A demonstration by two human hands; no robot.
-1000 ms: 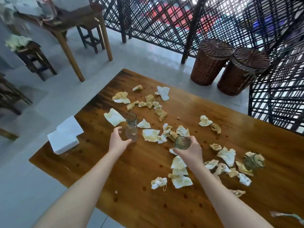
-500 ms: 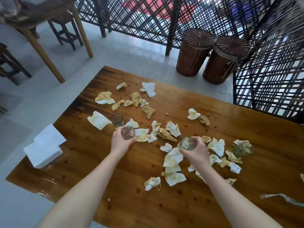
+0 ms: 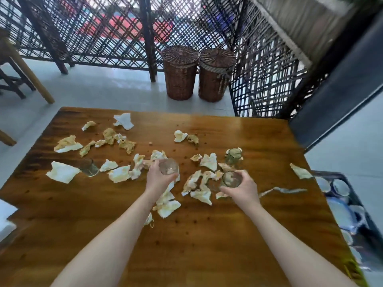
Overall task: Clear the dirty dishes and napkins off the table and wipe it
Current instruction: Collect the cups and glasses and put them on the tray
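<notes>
My left hand (image 3: 158, 180) grips a clear glass (image 3: 168, 166) held above the wooden table (image 3: 207, 235). My right hand (image 3: 243, 188) grips a second, greenish glass (image 3: 231, 179) a little to the right. Two more glasses stand on the table: one at the left (image 3: 89, 167) and one at the right (image 3: 233, 155). Several crumpled, stained napkins (image 3: 119, 174) lie scattered across the far half of the table, some under my hands.
A dark crate (image 3: 352, 212) holding white dishes sits off the table's right edge. Two lidded wicker baskets (image 3: 180, 73) stand on the floor beyond the table, in front of a lattice screen. A white stack (image 3: 5, 220) lies at the left edge.
My left hand has lifted a glass and carried it rightward, leaving the other glass standing at the left. My right hand moved right with its glass. The view turned right, revealing the crate.
</notes>
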